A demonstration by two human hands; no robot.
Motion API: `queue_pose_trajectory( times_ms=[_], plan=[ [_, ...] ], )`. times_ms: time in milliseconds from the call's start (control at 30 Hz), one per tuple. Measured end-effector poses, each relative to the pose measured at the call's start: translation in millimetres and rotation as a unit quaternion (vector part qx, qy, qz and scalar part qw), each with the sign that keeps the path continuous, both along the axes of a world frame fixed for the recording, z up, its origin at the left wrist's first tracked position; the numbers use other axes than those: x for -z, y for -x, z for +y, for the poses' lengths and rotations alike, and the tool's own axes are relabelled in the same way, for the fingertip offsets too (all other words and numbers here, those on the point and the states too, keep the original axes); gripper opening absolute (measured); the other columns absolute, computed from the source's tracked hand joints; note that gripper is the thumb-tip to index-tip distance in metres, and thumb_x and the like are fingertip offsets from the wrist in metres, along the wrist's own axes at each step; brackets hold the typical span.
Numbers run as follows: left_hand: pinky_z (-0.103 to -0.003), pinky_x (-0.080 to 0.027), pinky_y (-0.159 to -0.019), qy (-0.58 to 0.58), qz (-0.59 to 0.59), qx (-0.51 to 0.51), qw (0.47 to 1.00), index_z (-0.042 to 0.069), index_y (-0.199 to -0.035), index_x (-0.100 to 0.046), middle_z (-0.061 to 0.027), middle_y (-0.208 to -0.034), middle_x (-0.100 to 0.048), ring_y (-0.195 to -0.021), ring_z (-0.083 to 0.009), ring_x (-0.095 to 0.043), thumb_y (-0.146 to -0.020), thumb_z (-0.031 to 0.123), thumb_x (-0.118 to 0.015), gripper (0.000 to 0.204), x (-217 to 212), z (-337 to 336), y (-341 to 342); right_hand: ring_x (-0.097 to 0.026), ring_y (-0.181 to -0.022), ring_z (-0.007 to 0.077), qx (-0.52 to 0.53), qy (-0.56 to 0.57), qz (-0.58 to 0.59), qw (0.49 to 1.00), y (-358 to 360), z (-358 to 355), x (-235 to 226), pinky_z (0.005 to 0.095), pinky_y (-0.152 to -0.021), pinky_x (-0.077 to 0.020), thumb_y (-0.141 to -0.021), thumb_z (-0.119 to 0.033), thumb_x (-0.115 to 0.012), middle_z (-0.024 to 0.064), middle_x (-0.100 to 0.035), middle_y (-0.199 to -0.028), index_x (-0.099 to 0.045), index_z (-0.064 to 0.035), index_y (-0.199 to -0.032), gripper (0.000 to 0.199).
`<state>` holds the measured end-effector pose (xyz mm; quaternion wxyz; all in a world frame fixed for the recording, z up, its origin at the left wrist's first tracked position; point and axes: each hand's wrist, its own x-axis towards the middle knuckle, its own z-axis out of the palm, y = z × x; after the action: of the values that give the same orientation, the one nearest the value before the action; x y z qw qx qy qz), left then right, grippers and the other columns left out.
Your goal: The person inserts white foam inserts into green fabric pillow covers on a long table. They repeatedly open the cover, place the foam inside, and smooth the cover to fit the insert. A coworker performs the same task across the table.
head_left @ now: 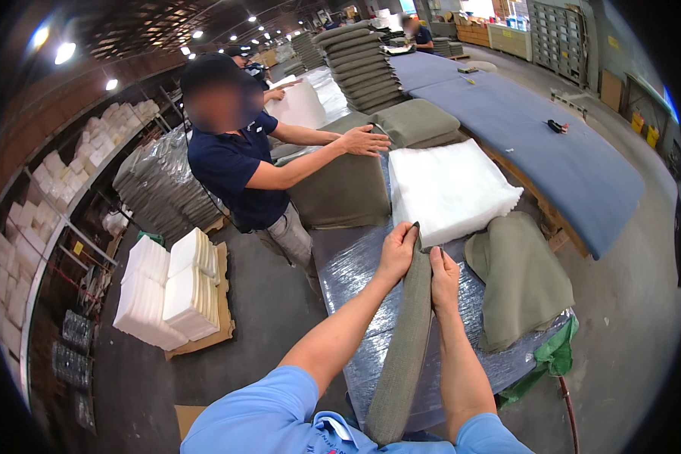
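Note:
Both my hands grip the far end of a grey-green fabric cushion cover [403, 356], which runs back between my forearms toward my body. My left hand [399, 251] pinches its left edge; my right hand [445, 278] closes on the right edge, thumb up. Just beyond my fingers lies a thick stack of white fluffy padding [448, 189] on the plastic-wrapped table [371, 303]. To the right of my right hand, more grey-green covers [520, 280] lie in a loose heap.
A co-worker [242, 151] in a dark shirt stands at the left, hands over grey-green cushions [337, 189]. Behind rises a tall cushion stack [359, 64]. A long blue-topped table [522, 136] runs along the right. White foam blocks [170, 284] sit on the floor at left.

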<state>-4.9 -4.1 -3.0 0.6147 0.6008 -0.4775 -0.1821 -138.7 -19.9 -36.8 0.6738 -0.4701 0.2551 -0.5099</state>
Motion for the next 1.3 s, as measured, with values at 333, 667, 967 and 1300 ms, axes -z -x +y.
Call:
queue_pose_trajectory(
  times_ms=[333,667,967,1300],
  plan=[
    [-0.026,-0.045,-0.071,-0.164,0.016,0.070,0.984,0.003,-0.095,-0.068,0.0026,-0.081,-0.063,-0.077,-0.0051,-0.053,-0.107,0.027,-0.060,0.028,-9,-17,-8,-0.048,-0.076,0.0056,-0.026,-0.022,0.014,0.999,5,5,-9,0.0257,-0.068,-0.0422,-0.108,-0.027,-0.060,-0.0044,-0.058,-0.080,-0.067,0.0013,-0.093,0.033],
    [-0.043,-0.045,-0.110,-0.253,-0.133,0.085,0.954,-0.001,-0.155,-0.035,-0.0324,-0.139,-0.057,-0.130,-0.0386,-0.059,-0.085,0.055,-0.080,0.100,-58,16,57,-0.065,-0.079,0.0347,0.168,0.142,0.259,0.941,14,-43,-19,0.0415,-0.071,-0.0492,-0.099,-0.030,-0.069,0.0171,-0.066,-0.085,-0.071,-0.0012,-0.095,0.029],
    [-0.042,-0.044,-0.111,-0.226,-0.121,0.058,0.965,-0.003,-0.156,-0.034,-0.0285,-0.146,-0.053,-0.135,-0.0366,-0.055,-0.084,0.039,-0.080,0.095,-48,11,34,-0.065,-0.077,0.0342,0.067,0.129,0.269,0.952,-16,-65,-13,0.0415,-0.070,-0.0485,-0.097,-0.036,-0.069,0.0193,-0.067,-0.086,-0.069,0.0000,-0.093,0.036],
    [-0.035,-0.048,-0.104,-0.174,0.029,-0.062,0.982,0.001,-0.146,-0.054,-0.0169,-0.138,-0.063,-0.123,-0.0249,-0.062,-0.083,0.011,-0.069,0.065,-17,68,-46,-0.067,-0.088,0.0176,-0.064,0.047,0.425,0.901,181,-12,152,0.0361,-0.080,-0.0534,-0.100,-0.034,-0.068,0.0104,-0.074,-0.092,-0.073,0.0011,-0.114,0.039]
  ],
)
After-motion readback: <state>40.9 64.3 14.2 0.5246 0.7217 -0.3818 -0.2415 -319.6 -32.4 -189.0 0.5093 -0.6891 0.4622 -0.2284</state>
